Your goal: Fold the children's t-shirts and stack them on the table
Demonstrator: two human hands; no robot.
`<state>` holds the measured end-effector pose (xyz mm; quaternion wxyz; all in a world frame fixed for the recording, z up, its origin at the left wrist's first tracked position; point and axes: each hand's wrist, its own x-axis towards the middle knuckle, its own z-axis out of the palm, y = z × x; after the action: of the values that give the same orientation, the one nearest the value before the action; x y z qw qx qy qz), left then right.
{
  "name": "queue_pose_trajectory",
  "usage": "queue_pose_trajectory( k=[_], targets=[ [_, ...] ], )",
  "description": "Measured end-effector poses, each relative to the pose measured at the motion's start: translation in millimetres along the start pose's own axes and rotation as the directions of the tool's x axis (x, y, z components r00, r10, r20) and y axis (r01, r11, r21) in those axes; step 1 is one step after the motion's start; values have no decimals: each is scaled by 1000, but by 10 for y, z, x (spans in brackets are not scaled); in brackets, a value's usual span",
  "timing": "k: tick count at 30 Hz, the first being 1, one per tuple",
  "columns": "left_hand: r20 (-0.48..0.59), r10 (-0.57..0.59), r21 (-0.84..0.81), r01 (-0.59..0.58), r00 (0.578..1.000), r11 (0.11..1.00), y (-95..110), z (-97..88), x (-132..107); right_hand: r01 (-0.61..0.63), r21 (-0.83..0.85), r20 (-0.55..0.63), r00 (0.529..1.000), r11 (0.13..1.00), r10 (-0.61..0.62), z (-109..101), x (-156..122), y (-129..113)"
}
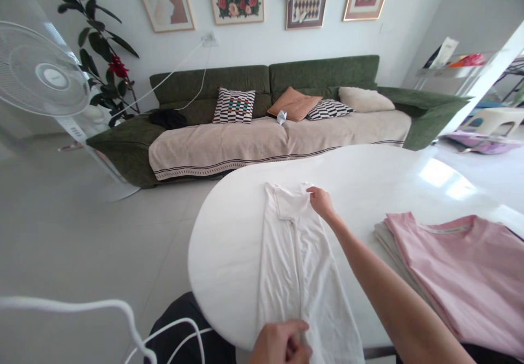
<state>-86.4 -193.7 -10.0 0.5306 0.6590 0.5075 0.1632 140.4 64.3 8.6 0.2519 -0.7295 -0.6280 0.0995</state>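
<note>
A white T-shirt (282,266) lies lengthwise on the white table (221,233), its sides folded inward so that a long edge runs down its middle. A short sleeve lies across its far part. At the far right corner of the shirt, my right hand (321,201) pinches the cloth with thumb and forefinger. My left hand (282,343) is at the near end, fingers curled and closed on the cloth beside the middle edge. The shirt's nearest end runs out of view at the bottom.
To the right, a folded pink T-shirt (475,271) lies on a grey folded garment (387,238). Beyond the table stands a green sofa (213,80) with cushions. A fan (53,77) stands at left. White cables (114,304) hang at lower left.
</note>
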Motion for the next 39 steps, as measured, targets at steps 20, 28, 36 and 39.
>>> queue_pose_trajectory(
  k=[20, 28, 36, 39],
  targets=[
    [-464, 456, 688, -15, 760, 725, 112, -522, 1829, -209, -170, -9, 978, 963, 210, 206, 104, 327],
    [-467, 419, 669, 2, 778, 743, 137, -511, 1832, 60, -140, 101, 994, 988, -46, 242, 424, 38],
    [-462, 416, 669, 0, 783, 743, 157, -499, 1809, 27, -164, 27, 999, 986, -23, 402, 431, -33],
    [-462, 414, 677, 10, 784, 736, 161, -503, 1812, 29, -150, 4, 1000, 988, -29, 432, 439, -91]
  ],
)
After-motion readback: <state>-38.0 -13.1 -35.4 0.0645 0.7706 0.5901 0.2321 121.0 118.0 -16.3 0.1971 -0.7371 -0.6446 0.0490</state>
